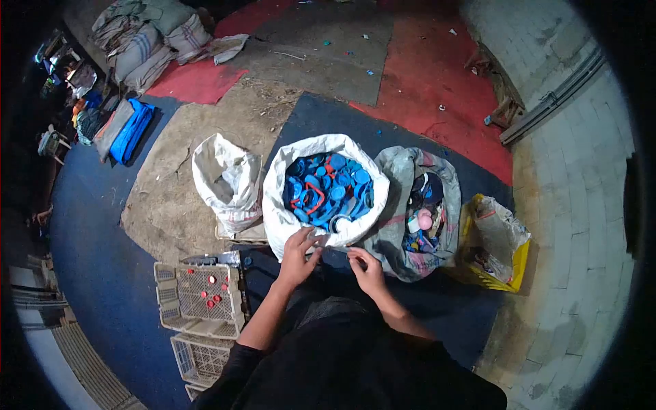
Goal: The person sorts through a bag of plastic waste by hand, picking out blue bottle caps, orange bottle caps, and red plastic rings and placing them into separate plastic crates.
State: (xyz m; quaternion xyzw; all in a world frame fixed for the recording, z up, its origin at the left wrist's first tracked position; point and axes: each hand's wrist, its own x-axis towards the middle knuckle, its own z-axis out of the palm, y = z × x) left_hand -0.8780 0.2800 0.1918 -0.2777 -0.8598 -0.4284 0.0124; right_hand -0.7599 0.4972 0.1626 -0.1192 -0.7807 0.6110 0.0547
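Observation:
A large white sack [275,198] with a rolled rim stands open in front of me, filled with blue plastic caps [337,193] and a few red pieces. My left hand [298,257] is at the near left edge of this sack, its fingers apart near the rim. Close to the near right edge is my right hand [365,268], thumb and fingers curled together; whatever they may hold is too small to make out. To the right, a grey-green sack [393,229] holds mixed coloured items, among them a pink piece [424,219].
A smaller white sack [229,198] stands left. Plastic crates [199,321] with red caps lie lower left. A yellow crate [521,263] with a bag inside stands by the right wall [581,225]. Stacked sacks [140,55] and a blue bundle [130,133] lie upper left.

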